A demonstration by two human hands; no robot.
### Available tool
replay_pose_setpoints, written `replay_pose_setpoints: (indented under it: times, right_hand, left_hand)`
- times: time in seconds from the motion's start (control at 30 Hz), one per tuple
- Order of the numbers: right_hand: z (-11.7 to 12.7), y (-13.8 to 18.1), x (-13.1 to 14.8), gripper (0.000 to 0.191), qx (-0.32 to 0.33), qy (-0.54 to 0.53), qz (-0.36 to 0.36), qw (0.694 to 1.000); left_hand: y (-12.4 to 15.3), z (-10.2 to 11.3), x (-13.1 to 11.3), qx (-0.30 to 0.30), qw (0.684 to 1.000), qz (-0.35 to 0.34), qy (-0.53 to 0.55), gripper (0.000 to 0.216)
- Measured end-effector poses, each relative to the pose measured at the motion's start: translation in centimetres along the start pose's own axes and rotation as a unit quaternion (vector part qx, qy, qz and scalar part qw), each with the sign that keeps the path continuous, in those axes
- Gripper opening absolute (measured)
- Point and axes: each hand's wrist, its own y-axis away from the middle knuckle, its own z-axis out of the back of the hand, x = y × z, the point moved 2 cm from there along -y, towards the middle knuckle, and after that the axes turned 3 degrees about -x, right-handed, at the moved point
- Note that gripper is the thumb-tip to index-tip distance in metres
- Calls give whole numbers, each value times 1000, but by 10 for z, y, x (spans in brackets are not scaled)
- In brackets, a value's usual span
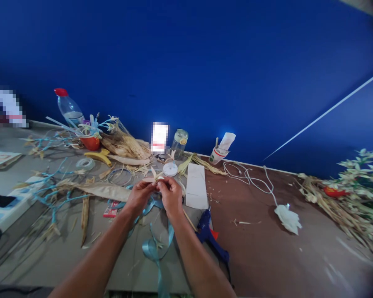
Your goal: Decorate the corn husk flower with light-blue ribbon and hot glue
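Note:
In the middle of the table, my left hand (140, 193) and my right hand (171, 195) meet with their fingertips pinched together. Between them is a small cream flower (157, 176) with pointed petals, seemingly of dried corn husk. Both hands grip its base, and the fingers hide its lower part. Light-blue ribbon (152, 248) hangs and curls on the table beneath my hands. A broad dried husk (102, 191) lies left of my left hand. A white spool (170, 169) stands just beyond my right hand.
A blue glue gun (211, 236) lies right of my right forearm, near a white card (195, 186). Blue-wrapped stems (54, 198) spread on the left. Behind stand a red cup (90, 142), a bottle (69, 108) and a glass jar (179, 142). A white cable (251, 178) loops at right.

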Motion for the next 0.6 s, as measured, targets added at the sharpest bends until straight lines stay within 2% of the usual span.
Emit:
replay_pose_setpoints:
  times: [0.1, 0.27, 0.4, 0.5, 0.6]
  right_hand:
    - [9, -9, -1, 23, -20, -13, -16, 1000]
    - [31, -24, 4, 24, -55, 63, -6, 996]
    - [38, -27, 17, 23, 7, 168, 29, 985]
    - [37, -26, 26, 17, 59, 249, 54, 965]
    - [32, -25, 27, 15, 98, 317, 49, 942]
  left_hand:
    - [-3, 4, 1, -6, 1000, -8, 15, 19]
    - [-4, 6, -4, -49, 996, -29, 65, 23]
    - [-3, 5, -8, -57, 995, -50, 64, 22]
    - [-3, 5, -10, -63, 995, -58, 53, 20]
    - [-4, 6, -12, -70, 995, -61, 44, 20]
